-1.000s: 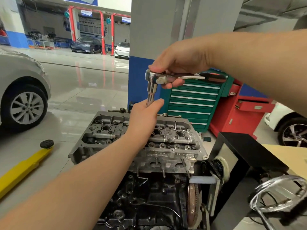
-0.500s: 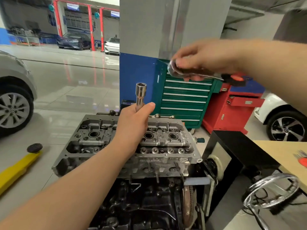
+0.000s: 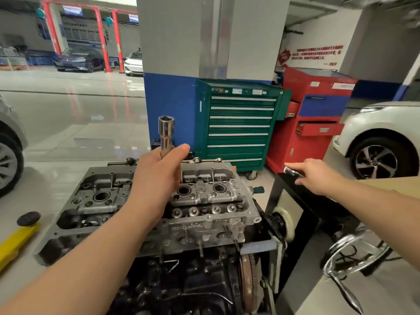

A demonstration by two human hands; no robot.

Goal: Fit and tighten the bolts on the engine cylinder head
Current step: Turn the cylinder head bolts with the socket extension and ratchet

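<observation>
Bolts are hidden from where I stand; the cylinder head (image 3: pixel 204 201) sits on its stand. His left hand (image 3: pixel 156 178) grips a long socket (image 3: pixel 166 135) upright over it, his right hand (image 3: pixel 318 176) holds the ratchet (image 3: pixel 292 171) off aside. Loosely held, that socket could tip and drop into an open bore.

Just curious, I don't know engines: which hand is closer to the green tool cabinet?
Left. The left hand holds a socket up just before the green tool cabinet; the right hand is off by the red cabinet.
</observation>
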